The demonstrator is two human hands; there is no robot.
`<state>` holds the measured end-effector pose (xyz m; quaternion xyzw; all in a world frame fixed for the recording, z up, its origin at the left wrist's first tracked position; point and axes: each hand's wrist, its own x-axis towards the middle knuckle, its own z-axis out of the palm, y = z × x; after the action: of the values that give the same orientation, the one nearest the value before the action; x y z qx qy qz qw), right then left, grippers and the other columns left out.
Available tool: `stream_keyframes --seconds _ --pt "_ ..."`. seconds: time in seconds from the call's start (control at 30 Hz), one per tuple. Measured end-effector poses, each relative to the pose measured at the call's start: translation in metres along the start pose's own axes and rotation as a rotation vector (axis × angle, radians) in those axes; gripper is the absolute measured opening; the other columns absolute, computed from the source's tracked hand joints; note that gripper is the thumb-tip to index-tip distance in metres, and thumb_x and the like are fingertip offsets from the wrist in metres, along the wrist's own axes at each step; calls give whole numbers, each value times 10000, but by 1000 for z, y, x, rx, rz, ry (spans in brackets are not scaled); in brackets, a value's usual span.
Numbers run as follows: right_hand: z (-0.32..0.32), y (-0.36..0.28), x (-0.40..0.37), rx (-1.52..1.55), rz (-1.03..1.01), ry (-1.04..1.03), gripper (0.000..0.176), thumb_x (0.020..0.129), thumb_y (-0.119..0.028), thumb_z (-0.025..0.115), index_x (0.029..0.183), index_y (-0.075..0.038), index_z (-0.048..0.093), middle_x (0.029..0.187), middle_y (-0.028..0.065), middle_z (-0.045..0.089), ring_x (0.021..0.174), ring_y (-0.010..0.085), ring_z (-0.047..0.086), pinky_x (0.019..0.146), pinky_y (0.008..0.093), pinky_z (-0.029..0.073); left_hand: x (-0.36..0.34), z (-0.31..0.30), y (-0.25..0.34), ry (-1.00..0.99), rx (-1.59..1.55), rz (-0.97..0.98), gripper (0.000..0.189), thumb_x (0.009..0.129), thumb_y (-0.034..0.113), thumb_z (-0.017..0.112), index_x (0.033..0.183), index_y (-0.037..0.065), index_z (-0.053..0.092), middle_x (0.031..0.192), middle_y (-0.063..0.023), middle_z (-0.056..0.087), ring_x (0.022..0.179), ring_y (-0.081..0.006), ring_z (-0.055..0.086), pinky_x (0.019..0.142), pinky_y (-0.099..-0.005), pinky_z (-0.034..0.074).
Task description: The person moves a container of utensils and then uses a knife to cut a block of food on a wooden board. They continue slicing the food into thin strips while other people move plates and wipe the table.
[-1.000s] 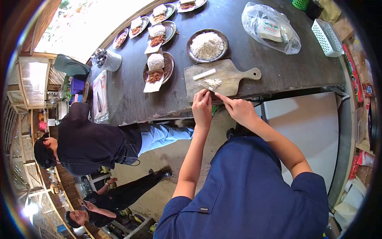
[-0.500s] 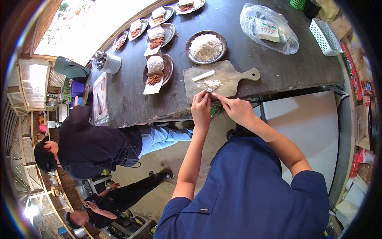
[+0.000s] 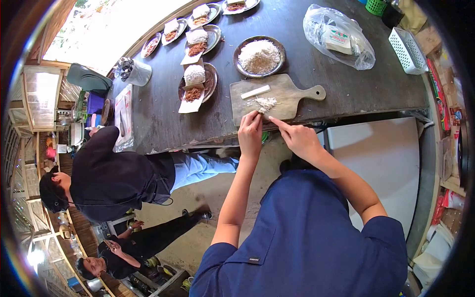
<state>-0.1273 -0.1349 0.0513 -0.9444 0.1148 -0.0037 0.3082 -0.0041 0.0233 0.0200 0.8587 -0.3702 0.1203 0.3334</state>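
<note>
My left hand is closed at the near edge of a wooden cutting board. Its fingertips press on the end of a pale piece beside a small pile of thin white shreds. My right hand is just to the right, index finger stretched toward the left fingertips and the other fingers curled. Whatever it grips is hidden. A white stick lies across the board. Behind the board stands a round dark bowl heaped with white shreds.
Plates with white mounds and reddish-brown shreds line the table's left. A plastic bag and white basket lie right, a cutlery bucket left. One person stands at the table; another is farther back. A white chest is below.
My right hand's fingertip has drawn slightly away from my left fingertips. The view has shifted a little. The person at the table has moved an arm, and the farther person's head has turned.
</note>
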Motion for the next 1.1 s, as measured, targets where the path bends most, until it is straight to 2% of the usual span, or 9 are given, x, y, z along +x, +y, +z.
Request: stream_keyframes --seconds 0.33,0.53,0.7,0.83,1.1 --pt "9 0 10 18 -50 71 498 1077 -301 551 1563 -404 518 770 180 740 673 359 744 603 514 610 -2 1 3 16 58 4 171 948 19 701 1095 -53 750 1162 -124 700 1092 -321 671 917 -436 564" --pt "7 1 1 -39 -1 12 490 1077 -303 559 1558 -396 527 778 171 743 677 350 744 600 504 610 -2 2 1 -5 41 1 182 944 26 708 1107 -42 751 1165 -117 699 1094 -318 669 917 -435 563" --pt "14 0 13 15 -66 109 496 1074 -306 564 1559 -404 525 756 175 737 655 353 741 591 497 613 -1 0 0 -10 34 7 181 940 33 712 1101 -41 751 1151 -113 703 1078 -317 673 908 -429 563" --pt "9 -1 3 -45 -29 42 489 1079 -312 555 1558 -402 526 764 176 740 646 354 739 589 496 614 -2 0 0 4 35 3 174 940 33 712 1091 -46 749 1146 -113 703 1074 -316 673 905 -428 563" --pt "14 0 12 -23 -54 84 510 1079 -312 549 1575 -420 497 740 176 735 645 356 742 580 506 612 -2 2 -1 12 32 11 174 931 22 715 1089 -43 750 1141 -115 703 1082 -309 675 916 -424 567"
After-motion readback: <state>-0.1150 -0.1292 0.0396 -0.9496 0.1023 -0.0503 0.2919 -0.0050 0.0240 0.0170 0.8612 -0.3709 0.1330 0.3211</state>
